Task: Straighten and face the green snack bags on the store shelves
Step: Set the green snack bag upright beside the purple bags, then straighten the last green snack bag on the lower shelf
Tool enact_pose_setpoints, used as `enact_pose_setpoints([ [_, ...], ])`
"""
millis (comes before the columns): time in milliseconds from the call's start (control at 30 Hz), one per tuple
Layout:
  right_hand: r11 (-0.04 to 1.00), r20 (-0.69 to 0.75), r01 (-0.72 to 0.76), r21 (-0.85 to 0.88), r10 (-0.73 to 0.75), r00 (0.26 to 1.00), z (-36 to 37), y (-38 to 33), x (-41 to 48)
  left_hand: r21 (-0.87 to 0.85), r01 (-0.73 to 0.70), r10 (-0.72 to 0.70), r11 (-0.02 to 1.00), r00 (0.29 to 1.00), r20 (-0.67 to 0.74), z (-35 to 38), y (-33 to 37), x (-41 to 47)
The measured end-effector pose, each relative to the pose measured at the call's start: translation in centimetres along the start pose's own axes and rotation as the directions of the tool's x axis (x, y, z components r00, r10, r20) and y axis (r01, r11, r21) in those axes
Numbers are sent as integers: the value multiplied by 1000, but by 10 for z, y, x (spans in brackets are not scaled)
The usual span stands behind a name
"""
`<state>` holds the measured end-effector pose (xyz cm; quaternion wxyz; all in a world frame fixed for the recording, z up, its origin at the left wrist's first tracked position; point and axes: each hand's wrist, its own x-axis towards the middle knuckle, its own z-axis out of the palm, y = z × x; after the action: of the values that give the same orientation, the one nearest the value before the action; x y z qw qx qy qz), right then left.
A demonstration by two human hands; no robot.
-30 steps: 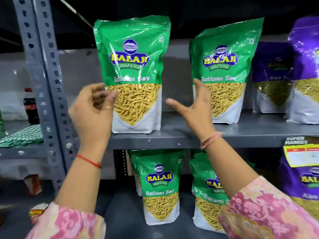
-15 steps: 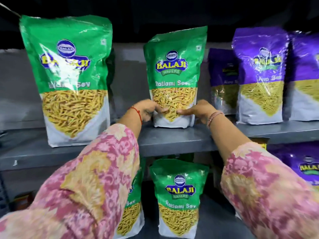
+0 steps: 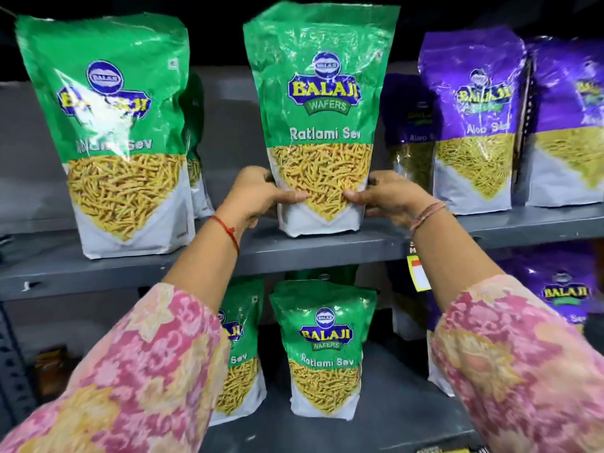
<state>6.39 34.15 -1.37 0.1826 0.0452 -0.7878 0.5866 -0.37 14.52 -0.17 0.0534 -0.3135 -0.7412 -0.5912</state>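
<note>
A green bag [image 3: 192,142] sits mostly hidden behind the left front bag [image 3: 111,135], its label unreadable.

Both arms reaching forward and up, forearms bare, patterned pink sleeves bunched near the elbows. Left hand [image 3: 258,194] cupped inward, thumb lying across the front of the green bag [image 3: 322,125], fingers [image 3: 261,178] curled round its left edge. Right hand [image 3: 387,196] mirroring it, thumb pressed on the front, fingers wrapped round the right edge. Red thread on the left wrist, a pale band on the right. Palms facing each other, wrists level
</note>
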Motion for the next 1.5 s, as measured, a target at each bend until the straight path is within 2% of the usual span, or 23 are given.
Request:
enact_pose_setpoints([
  [133, 1000, 10, 1, 13, -1, 1000, 1, 4, -3, -47, 83, -83, 995, 997, -7, 2, -4, -6],
  [300, 1000, -9, -6, 4, 6, 1000, 4, 10, -8, -77, 90, -91, 993, 996, -11, 4, -7, -15],
  [333, 1000, -23, 0, -16, 0, 1000, 3, 11, -9, -66, 74, -76, 995, 997, -27, 5, -7, -19],
  [400, 986, -141, 50, -160, -73, 987, 9, 17, -13, -34, -32, 25, 999, 983, -183, 4, -17, -34],
  [433, 961, -259, 111, -254, -178, 949, 13, 17, -21, -28, -137, 121, 990, 943, -311, 4, -19, -45],
  [500, 902, -459, 244, -357, -397, 795, 40, 22, -49, 27, -337, 287, 941, 755, -590, 0, -34, -83],
  [533, 864, -517, 325, -384, -493, 699, 57, 29, -63, 76, -387, 330, 919, 650, -684, -1, -45, -104],
  [567, 828, -555, 393, -399, -559, 615, 79, 37, -82, 115, -386, 337, 915, 579, -742, -2, -59, -124],
  [600, 802, -565, 443, -401, -597, 569, 99, 51, -96, 128, -350, 315, 928, 553, -772, -3, -78, -140],
  [633, 792, -546, 476, -383, -610, 575, 122, 68, -110, 128, -277, 268, 952, 557, -786, -5, -103, -155],
  [667, 813, -518, 474, -339, -582, 627, 143, 88, -120, 117, -189, 207, 975, 576, -790, -6, -130, -168],
  [700, 861, -480, 421, -286, -509, 715, 165, 110, -127, 88, -90, 124, 992, 601, -790, -9, -159, -178],
  [767, 968, -362, 198, -158, -243, 900, 199, 159, -130, 4, 101, -63, 995, 654, -754, -15, -215, -194],
  [800, 992, -277, 48, -117, -79, 958, 213, 184, -127, -41, 190, -162, 981, 681, -714, -18, -238, -198],
  [833, 990, -184, -78, -121, 55, 981, 226, 206, -122, -80, 271, -255, 959, 707, -659, -23, -258, -200],
  [867, 975, -102, -166, -149, 152, 983, 238, 226, -117, -102, 353, -341, 930, 728, -595, -25, -274, -201],
  [933, 955, -9, -252, -153, 254, 967, 257, 254, -108, -119, 468, -467, 876, 757, -457, -30, -298, -198],
  [1033, 938, 8, -344, -27, 345, 939, 272, 279, -84, -85, 478, -483, 874, 841, -243, -41, -327, -189],
  [1100, 923, 39, -386, 5, 385, 922, 276, 290, -66, -58, 509, -511, 859, 843, -169, -45, -343, -184],
  [1233, 928, 33, -371, -23, 371, 928, 279, 316, -46, -38, 530, -524, 847, 823, -221, -47, -345, -176],
  [1333, 938, -13, -343, -47, 343, 939, 282, 303, -48, -73, 516, -517, 854, 823, -234, -54, -335, -176],
  [1500, 953, -29, -296, 57, 298, 954, 309, 275, -76, -117, 462, -477, 879, 849, -229, -85, -329, -199],
])
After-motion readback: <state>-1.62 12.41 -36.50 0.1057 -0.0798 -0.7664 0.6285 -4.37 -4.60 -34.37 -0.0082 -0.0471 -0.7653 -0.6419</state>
